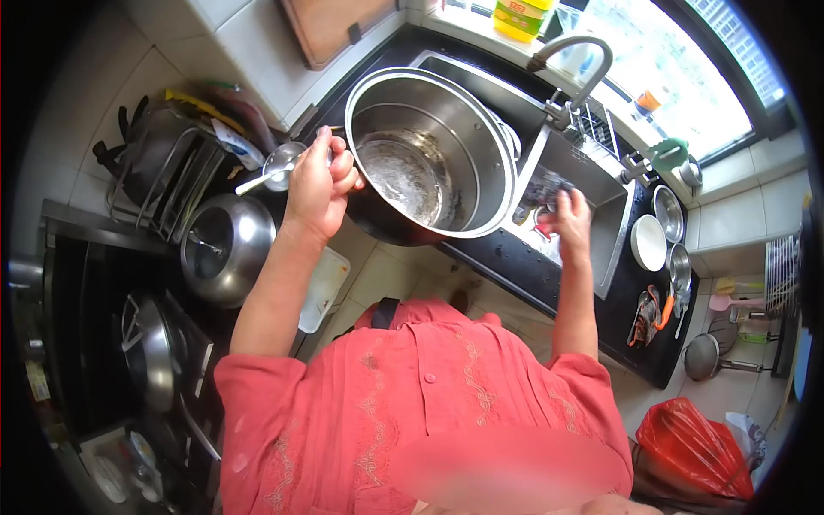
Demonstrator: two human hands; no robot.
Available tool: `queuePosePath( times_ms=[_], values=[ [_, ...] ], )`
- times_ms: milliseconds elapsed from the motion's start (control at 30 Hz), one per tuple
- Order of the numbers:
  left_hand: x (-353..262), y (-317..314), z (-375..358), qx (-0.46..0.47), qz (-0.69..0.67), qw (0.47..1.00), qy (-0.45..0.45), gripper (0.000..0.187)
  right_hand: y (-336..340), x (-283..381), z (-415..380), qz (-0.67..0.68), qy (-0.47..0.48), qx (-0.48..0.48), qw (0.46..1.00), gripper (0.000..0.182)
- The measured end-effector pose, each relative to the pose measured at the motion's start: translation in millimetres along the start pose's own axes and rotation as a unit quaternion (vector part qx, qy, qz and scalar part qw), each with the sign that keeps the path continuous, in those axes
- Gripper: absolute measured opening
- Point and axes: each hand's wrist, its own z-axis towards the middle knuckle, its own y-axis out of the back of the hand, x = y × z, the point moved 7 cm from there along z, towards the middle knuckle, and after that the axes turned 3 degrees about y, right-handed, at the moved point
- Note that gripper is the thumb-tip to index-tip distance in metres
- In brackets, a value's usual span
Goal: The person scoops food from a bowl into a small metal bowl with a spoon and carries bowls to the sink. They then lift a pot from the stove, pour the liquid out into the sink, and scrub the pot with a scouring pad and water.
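My left hand (321, 184) is closed around the side handle of a large two-handled stockpot (485, 172). The pot is tilted toward me at the sink's left side, with brown and grey stains over its bottom and wet-looking metal inside. Over the right sink basin (611, 230), my right hand (570, 225) reaches down with thumb and fingers apart. A dark, crumpled clump (542, 187) lies right at its fingertips, beside a small red item partly hidden by the hand.
A curved faucet (592, 73) stands behind the basins. A white bowl (648, 243), metal bowl (668, 213) and orange-handled utensil (665, 311) sit on the right counter. At left are a domed steel pot (227, 249), a glass lid (281, 167) and a rack (163, 189).
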Motion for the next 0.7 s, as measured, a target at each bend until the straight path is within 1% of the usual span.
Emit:
queuePosePath(
  times_ms=[67,167,200,267,300,367,400,433,467,500,533,600,633,667,700],
  values=[
    [0.7,21.2,-2.1,-0.004,-0.016,1.0,0.008,0.029,27.5,-14.4,2.6,-0.033,-0.005,-0.034,0.999,0.021],
    [2.7,42.5,-7.1,-0.004,-0.017,1.0,0.025,0.03,55.6,-36.9,-4.8,-0.07,-0.046,-0.095,0.992,0.02],
    [3.2,50.7,-7.7,-0.009,-0.022,0.999,0.024,0.03,61.1,-46.3,-4.2,-0.075,-0.047,-0.09,0.992,0.02],
    [5.3,64.3,-8.6,-0.011,-0.02,1.0,0.021,0.029,80.8,-63.5,-2.9,-0.167,-0.032,-0.124,0.978,0.021],
    [6.1,70.1,-10.0,-0.013,-0.025,0.999,0.019,0.029,85.1,-69.1,-3.6,-0.168,-0.032,-0.117,0.978,0.021],
    [8.8,81.3,-14.6,-0.037,-0.028,0.999,0.013,0.029,96.1,-73.5,0.0,-0.322,-0.023,-0.144,0.935,0.023],
    [10.6,83.8,-15.3,-0.05,-0.029,0.998,0.012,0.029,103.2,-84.2,7.6,-0.32,-0.02,-0.14,0.937,0.023],
    [10.6,86.9,-16.9,-0.058,-0.022,0.998,0.013,0.031,113.1,-105.1,13.4,-0.358,-0.076,-0.117,0.923,0.023],
    [12.5,87.1,-18.4,-0.053,-0.027,0.998,0.011,0.028,126.5,-126.6,16.9,-0.394,-0.134,-0.096,0.904,0.023],
    [12.3,84.9,-20.6,-0.057,-0.024,0.998,0.009,0.028,132.1,-136.5,20.7,-0.434,-0.159,-0.068,0.884,0.022],
    [12.2,82.8,-21.3,-0.061,-0.021,0.998,0.008,0.028,132.2,-134.0,23.5,-0.51,-0.164,-0.052,0.843,0.025],
    [12.0,80.8,-21.5,-0.072,-0.002,0.997,-0.004,0.029,138.0,-149.1,46.4,-0.597,-0.009,-0.055,0.801,0.032],
    [11.4,77.4,-22.9,-0.079,0.006,0.997,0.0,0.029,124.2,-132.4,46.4,-0.595,-0.01,-0.049,0.803,0.032],
    [11.2,76.0,-24.8,-0.09,0.013,0.996,0.002,0.029,107.4,-114.4,48.6,-0.484,-0.006,-0.027,0.874,0.034],
    [11.7,75.7,-25.3,-0.081,0.02,0.996,0.0,0.029,87.0,-89.8,50.9,-0.366,-0.002,-0.004,0.931,0.037]
  ],
)
